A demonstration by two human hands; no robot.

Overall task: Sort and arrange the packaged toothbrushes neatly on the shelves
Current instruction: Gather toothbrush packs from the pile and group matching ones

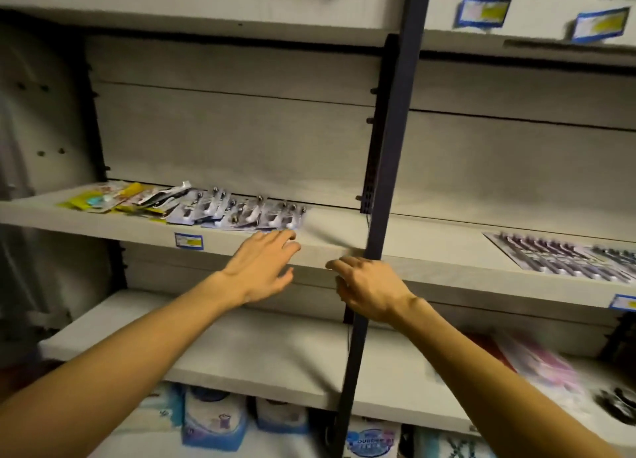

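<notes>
A loose row of packaged toothbrushes (241, 210) lies flat on the middle shelf (330, 237), with yellow packs (103, 199) at its left end. My left hand (261, 268) reaches toward the row with fingers spread, its fingertips at the shelf's front edge just below the rightmost pack. It holds nothing. My right hand (368, 289) hangs in front of the shelf edge beside the dark upright post (382, 182), fingers loosely curled and empty. Another flat row of packaged toothbrushes (568, 258) lies on the right section of the shelf.
The dark post divides the shelving into left and right bays. Price labels (188, 241) sit on the shelf edges. The lower shelf (261, 347) carries pink packs (537, 361) at the right. Boxed goods (213, 419) stand below it.
</notes>
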